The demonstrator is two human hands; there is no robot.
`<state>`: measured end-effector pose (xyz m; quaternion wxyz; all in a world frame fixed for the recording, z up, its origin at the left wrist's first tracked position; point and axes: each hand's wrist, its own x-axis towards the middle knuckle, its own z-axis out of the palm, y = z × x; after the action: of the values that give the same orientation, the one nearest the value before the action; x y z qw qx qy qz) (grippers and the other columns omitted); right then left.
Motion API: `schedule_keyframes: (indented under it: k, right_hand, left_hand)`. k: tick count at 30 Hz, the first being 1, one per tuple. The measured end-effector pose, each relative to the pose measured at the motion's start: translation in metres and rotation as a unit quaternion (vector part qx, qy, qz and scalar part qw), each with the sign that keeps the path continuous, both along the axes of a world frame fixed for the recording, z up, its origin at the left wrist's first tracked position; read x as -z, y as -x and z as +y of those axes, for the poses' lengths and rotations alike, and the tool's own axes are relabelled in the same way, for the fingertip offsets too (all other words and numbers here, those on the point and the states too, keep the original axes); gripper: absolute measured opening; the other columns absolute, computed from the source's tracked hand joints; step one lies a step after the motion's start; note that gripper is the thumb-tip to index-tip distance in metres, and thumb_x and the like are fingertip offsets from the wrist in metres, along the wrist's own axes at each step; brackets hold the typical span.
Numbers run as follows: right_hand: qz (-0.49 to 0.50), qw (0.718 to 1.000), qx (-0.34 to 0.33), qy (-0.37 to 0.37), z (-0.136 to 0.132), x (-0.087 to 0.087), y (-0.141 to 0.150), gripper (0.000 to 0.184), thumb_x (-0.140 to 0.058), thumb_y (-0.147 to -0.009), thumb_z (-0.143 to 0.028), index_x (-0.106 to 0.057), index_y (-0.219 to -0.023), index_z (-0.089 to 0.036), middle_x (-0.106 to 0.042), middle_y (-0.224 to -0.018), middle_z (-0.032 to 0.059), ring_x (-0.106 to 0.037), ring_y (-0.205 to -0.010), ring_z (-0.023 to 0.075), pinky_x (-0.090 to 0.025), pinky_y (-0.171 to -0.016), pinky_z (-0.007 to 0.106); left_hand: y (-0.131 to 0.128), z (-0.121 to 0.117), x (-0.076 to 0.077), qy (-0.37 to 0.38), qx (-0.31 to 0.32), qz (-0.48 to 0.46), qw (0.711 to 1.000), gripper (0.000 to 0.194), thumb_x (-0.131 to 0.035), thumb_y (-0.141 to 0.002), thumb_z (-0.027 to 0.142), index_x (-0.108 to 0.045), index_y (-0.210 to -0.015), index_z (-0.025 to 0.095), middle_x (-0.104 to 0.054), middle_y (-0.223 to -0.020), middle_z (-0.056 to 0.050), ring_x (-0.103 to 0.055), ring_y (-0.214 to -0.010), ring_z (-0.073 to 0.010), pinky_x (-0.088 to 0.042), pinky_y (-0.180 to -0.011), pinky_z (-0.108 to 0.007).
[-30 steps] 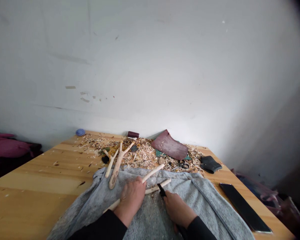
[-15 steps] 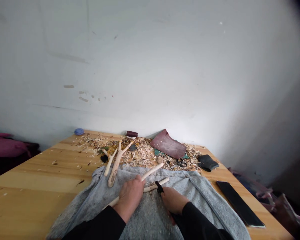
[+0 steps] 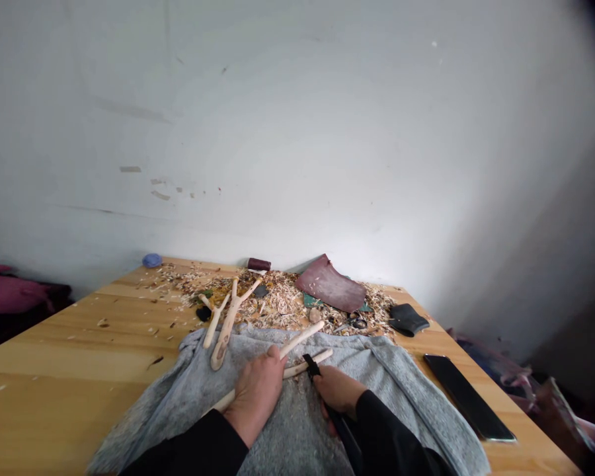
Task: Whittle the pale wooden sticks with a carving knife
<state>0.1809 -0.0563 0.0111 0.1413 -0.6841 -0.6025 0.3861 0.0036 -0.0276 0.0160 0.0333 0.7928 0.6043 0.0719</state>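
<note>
My left hand (image 3: 258, 391) is wrapped round a peeled, forked stick (image 3: 303, 338) over the grey cloth. Its two prongs point up and to the right, and its stem comes out below my wrist. My right hand (image 3: 341, 390) is closed on a black knife (image 3: 311, 365), which lies across the lower prong. Part of the knife is hidden by my fingers. Beyond my left hand, a large forked stick (image 3: 227, 330) and a smaller forked stick (image 3: 213, 327) rest partly on the cloth (image 3: 297, 436).
Wood shavings (image 3: 280, 301) cover the back of the wooden table (image 3: 54, 357). Among them lie a brown leather piece (image 3: 330, 285), a thread spool (image 3: 258, 264) and scissors (image 3: 357, 322). A black piece (image 3: 407, 320) and a phone (image 3: 469, 396) lie to the right; a blue ball (image 3: 152, 260) is back left.
The knife and my right hand have moved slightly left and up along the lower prong. My left hand keeps its hold on the forked stick. The whole view has shifted a little.
</note>
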Motion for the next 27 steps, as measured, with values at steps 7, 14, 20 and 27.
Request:
schedule_keyframes:
  k: [7, 14, 20, 27]
  right_hand:
    - [0.152, 0.978, 0.067, 0.125, -0.009, 0.002, 0.005, 0.021, -0.028, -0.092, -0.022, -0.045, -0.080, -0.022, -0.052, -0.046, -0.0044, -0.049, -0.035, 0.0116, -0.042, -0.044, 0.021]
    - [0.300, 0.935, 0.136, 0.133, -0.022, -0.002, 0.017, 0.023, -0.022, -0.096, -0.029, -0.041, -0.085, -0.024, -0.049, -0.046, -0.0074, -0.045, -0.031, 0.0104, -0.041, -0.040, 0.019]
    - [0.313, 0.940, 0.122, 0.055, -0.043, 0.015, 0.008, 0.034, -0.032, -0.093, -0.055, -0.046, -0.094, -0.024, -0.054, -0.043, -0.0050, -0.048, -0.030, 0.0130, -0.030, -0.033, 0.016]
    - [0.327, 0.914, 0.208, -0.118, -0.050, -0.023, 0.009, 0.068, -0.035, -0.081, -0.083, -0.051, -0.108, -0.024, -0.060, -0.052, -0.0031, -0.053, -0.033, 0.0167, -0.038, -0.033, 0.025]
  left_hand:
    - [-0.003, -0.007, 0.009, -0.055, 0.000, 0.019, 0.998, 0.034, -0.035, -0.101, 0.028, -0.066, -0.105, 0.013, -0.073, -0.089, -0.014, -0.073, -0.084, -0.0271, -0.055, -0.071, -0.034]
    - [0.000, -0.003, 0.004, -0.025, -0.006, 0.006, 1.000, 0.037, -0.031, -0.101, 0.028, -0.064, -0.108, 0.012, -0.073, -0.086, -0.015, -0.073, -0.083, -0.0292, -0.055, -0.069, -0.037]
    - [0.002, 0.006, -0.005, 0.018, -0.013, -0.010, 1.000, 0.033, -0.038, -0.099, 0.033, -0.064, -0.105, 0.012, -0.074, -0.082, -0.015, -0.074, -0.084, -0.0321, -0.054, -0.068, -0.039]
    - [0.003, 0.002, -0.005, 0.002, -0.012, -0.020, 1.000, 0.033, -0.036, -0.099, 0.030, -0.064, -0.105, 0.012, -0.073, -0.088, -0.016, -0.072, -0.086, -0.0304, -0.052, -0.069, -0.037]
